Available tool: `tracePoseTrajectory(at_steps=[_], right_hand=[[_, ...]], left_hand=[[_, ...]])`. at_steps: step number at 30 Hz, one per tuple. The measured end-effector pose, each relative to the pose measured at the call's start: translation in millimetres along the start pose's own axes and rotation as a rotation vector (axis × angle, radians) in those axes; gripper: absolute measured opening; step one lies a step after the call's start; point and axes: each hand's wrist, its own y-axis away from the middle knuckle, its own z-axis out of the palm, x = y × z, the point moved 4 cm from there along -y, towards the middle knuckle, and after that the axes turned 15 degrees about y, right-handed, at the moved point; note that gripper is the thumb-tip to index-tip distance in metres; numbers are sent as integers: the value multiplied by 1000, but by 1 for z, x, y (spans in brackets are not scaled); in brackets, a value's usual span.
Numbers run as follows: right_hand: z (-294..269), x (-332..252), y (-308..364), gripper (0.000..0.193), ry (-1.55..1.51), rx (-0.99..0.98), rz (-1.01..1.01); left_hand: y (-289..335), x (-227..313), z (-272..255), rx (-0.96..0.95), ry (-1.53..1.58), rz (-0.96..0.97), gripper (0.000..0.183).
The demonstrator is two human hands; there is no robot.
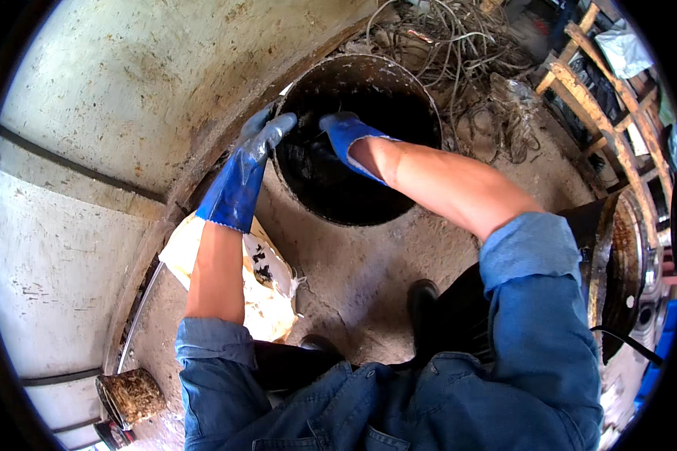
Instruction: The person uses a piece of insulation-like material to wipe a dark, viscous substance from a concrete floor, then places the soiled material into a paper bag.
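A round dark drum (pixel 433 113), open at the top, stands on the floor in front of me. Its inside is black, with some dark, shiny material in the left part. My left hand (pixel 265 137), in a blue rubber glove smeared grey at the fingers, is at the drum's left rim. Its thumb lies to the inside and its fingers to the outside, closed over the edge. My right hand (pixel 342 129), in a matching glove, reaches down into the drum from the right. Its fingers point left and are lost in the dark, so whether they hold anything is hidden.
A large pale curved tank wall (pixel 113 98) rises on the left. A whitish sack (pixel 267 297) with black marks lies near my left forearm. Tangled cords (pixel 459 52) lie behind the drum. Right are a wooden frame (pixel 590 101) and another drum (pixel 617 278); a rusty can (pixel 132 395) stands lower left.
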Motion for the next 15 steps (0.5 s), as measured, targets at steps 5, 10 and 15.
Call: tracePoseTrajectory(at_steps=[5,10,15], right_hand=[[-20,22,-10,32,-38,133,-187],[-8,0,14,31,58,93,-33],[-32,17,-12,29,639,231,-319]], left_hand=[[-10,0,27,16,19,29,75],[2,-8,4,131,6,1,74],[2,-15,1,208,20,-21,74]])
